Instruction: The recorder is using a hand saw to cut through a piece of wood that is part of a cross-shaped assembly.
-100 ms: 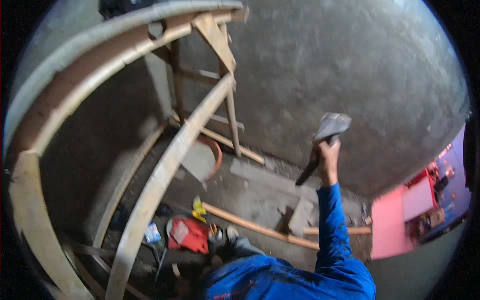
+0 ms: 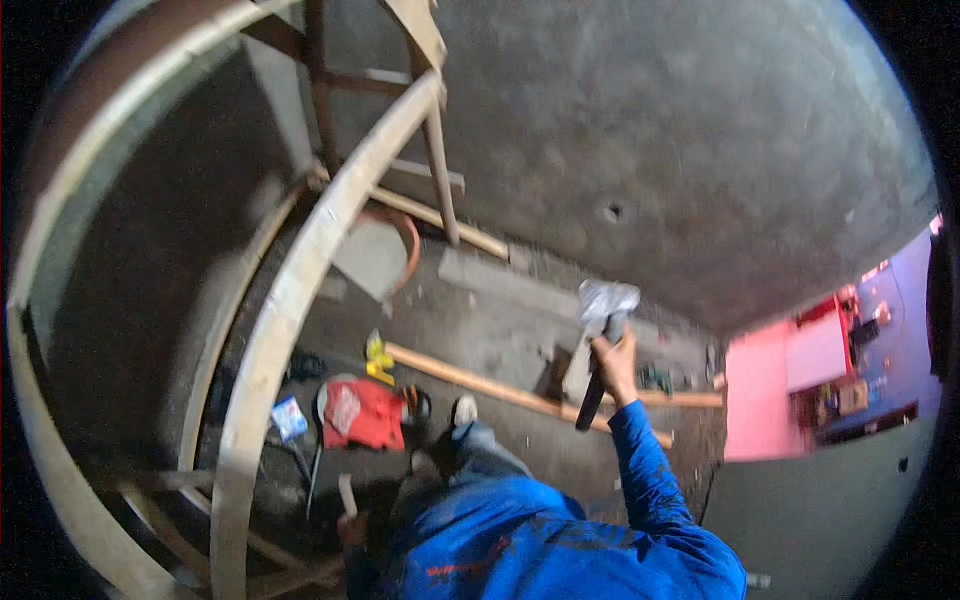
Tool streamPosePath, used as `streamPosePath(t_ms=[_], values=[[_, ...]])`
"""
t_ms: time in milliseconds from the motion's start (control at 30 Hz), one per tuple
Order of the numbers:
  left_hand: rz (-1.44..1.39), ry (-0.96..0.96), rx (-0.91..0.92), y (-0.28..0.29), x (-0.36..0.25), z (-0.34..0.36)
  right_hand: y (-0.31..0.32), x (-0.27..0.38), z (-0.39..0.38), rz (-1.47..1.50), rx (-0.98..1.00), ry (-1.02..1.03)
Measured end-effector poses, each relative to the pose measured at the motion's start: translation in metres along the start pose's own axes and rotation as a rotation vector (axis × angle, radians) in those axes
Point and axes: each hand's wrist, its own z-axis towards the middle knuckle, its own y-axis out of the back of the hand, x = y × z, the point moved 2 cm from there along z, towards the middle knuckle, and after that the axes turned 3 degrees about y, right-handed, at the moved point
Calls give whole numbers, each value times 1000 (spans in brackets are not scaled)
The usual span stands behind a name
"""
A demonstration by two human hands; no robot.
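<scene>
My right hand point(image 2: 617, 368) is closed round a hatchet-like tool point(image 2: 607, 303). Its handle is dark and its broad head silvery grey; blur hides the exact kind. The arm in a blue sleeve holds it out over the floor, apart from the wall. Low in the picture, in shadow, my left hand point(image 2: 350, 530) appears closed on the lower end of a short pale strip point(image 2: 346, 494). Left of my body, a long curved wooden strip point(image 2: 300, 300) of a frame rises toward a pointed wooden brace point(image 2: 418, 35).
A grey plastered wall point(image 2: 640, 120) stands ahead. On the floor lie timber battens point(image 2: 480, 382), a red bag point(image 2: 363, 415), yellow tools point(image 2: 378, 358) and a blue-white packet point(image 2: 289, 419). An orange-rimmed tub point(image 2: 412, 245) sits beyond the frame. A pink surface point(image 2: 757, 400) is at right.
My right hand has come down and slightly left with the tool, away from the wall. The whole view has tilted lower, so the frame and floor things sit higher in the picture.
</scene>
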Motion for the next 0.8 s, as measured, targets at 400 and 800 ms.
streamPosePath(t_ms=[400, 800], values=[[382, -416, 719, -6, -151, -114, 125, -191, -442, 71, 123, -1031], [776, -402, 654, -95, -151, -253, 246, -251, -530, 101, 185, -1050]])
